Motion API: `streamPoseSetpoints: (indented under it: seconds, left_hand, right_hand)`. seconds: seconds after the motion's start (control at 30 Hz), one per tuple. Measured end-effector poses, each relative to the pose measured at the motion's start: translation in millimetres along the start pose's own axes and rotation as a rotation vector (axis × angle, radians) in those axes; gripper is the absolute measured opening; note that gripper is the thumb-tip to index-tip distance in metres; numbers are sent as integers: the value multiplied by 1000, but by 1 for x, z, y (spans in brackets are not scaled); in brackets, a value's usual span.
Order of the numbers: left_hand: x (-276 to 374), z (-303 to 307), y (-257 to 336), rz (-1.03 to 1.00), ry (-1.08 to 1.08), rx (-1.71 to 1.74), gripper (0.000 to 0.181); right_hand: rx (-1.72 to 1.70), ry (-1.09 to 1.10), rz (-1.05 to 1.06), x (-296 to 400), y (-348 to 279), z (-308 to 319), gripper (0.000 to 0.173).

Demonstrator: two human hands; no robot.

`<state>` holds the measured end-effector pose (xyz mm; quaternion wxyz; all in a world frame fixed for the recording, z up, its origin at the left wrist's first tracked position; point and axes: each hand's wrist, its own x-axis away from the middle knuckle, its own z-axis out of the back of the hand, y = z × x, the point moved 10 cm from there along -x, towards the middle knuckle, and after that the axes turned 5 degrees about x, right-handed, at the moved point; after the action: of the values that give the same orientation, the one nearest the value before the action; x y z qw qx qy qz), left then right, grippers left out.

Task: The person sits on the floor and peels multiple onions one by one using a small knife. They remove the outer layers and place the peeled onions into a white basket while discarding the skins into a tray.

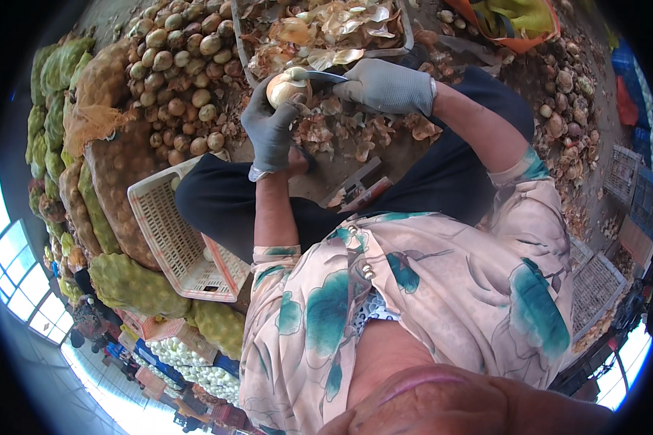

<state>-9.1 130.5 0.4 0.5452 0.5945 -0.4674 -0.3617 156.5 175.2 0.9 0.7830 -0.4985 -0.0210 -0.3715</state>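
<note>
My left hand (272, 122), in a grey knit glove, grips a pale, partly peeled onion (287, 91) from below and the side. In my right hand (378, 87), gloved the same way, is a knife (324, 76); the fingers hide its handle. The blade reaches left to the top end of the onion, where it touches or lies close against a greenish bit of skin. Just beyond both hands stands a plastic crate (408, 32) of loose onion skins (326, 32). More skins (326, 125) lie on the ground below the hands.
A heap of unpeeled onions (179, 60) spreads to the left, beside full mesh sacks (122, 179). Near my left knee a white plastic basket (166, 234) stands tilted. More onions (571, 103) lie at the right, below an orange-edged bag (514, 22). Empty-looking crates (598, 288) stand lower right.
</note>
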Motion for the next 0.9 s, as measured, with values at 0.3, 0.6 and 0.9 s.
streamPoseSetpoints:
  seconds: [0.3,0.6,0.9]
  left_hand:
    - [1,2,-47,277,-20,95,44]
    - [14,-32,-26,225,-234,210,51]
    - [27,-56,44,-568,-200,-743,76]
  right_hand:
    - [-332,262,-42,6,10,35,43]
    - [-648,260,34,-4,10,17,34]
    - [-501,466,107,2,-2,31,40]
